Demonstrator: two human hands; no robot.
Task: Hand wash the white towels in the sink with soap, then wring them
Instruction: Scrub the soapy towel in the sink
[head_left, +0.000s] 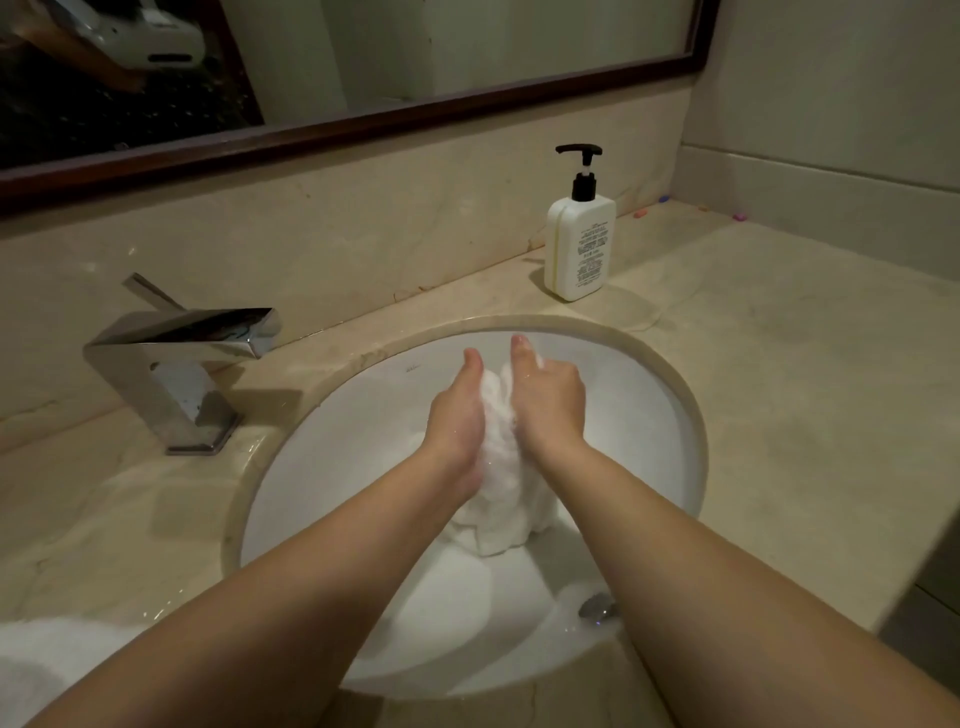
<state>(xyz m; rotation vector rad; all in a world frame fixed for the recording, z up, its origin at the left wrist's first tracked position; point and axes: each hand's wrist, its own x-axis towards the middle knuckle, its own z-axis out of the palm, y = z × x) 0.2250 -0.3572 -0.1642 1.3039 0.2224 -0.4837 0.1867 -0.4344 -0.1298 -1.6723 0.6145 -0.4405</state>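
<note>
A wet, soapy white towel is bunched up over the white oval sink. My left hand and my right hand grip its upper part from either side, thumbs pointing away from me. Suds cling to my right fingers. The towel's lower end hangs down into the basin. Another white towel lies on the counter at the lower left, partly hidden by my left forearm.
A chrome faucet stands left of the sink with no water running. A white soap pump bottle stands behind the sink on the beige marble counter. The drain plug shows under my right forearm. A framed mirror hangs above.
</note>
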